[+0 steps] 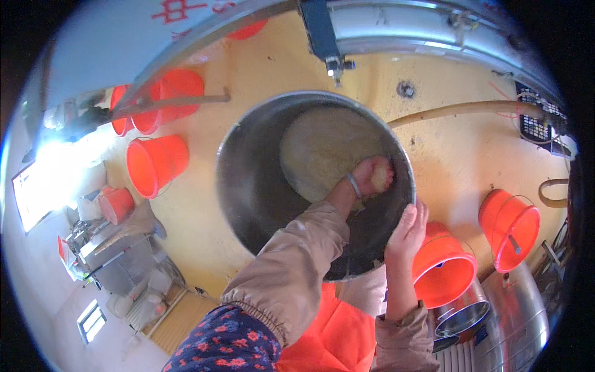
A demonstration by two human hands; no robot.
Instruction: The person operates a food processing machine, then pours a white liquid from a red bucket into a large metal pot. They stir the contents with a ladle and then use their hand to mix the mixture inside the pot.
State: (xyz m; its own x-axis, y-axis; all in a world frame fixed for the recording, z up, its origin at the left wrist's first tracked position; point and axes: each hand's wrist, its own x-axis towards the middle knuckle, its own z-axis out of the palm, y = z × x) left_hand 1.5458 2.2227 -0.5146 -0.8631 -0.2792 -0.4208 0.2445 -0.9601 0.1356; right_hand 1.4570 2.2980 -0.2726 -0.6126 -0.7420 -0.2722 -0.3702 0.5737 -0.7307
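Note:
A deep round metal pot [260,204] fills the middle of the view, tilted so that its inside shows. On its bottom lies a pale yellowish, moist-looking mass [316,149]. My left arm reaches down into the pot. Near the right wall, my left hand [367,173] has its fingers curled, palm up, around a handful of this pale mass [380,178]; a light band circles the wrist. My right hand [407,234] grips the pot's rim at the lower right, its thumb showing at the edge. Some of its fingers are hidden.
Red buckets stand around: one at left [158,162], a group at upper left [176,93], two at right [443,270] [509,226]. Shiny metal drums [514,304] are at lower right. A metal machine with a small tap [334,68] overhangs the far side. A hose [458,110] lies on the yellow floor.

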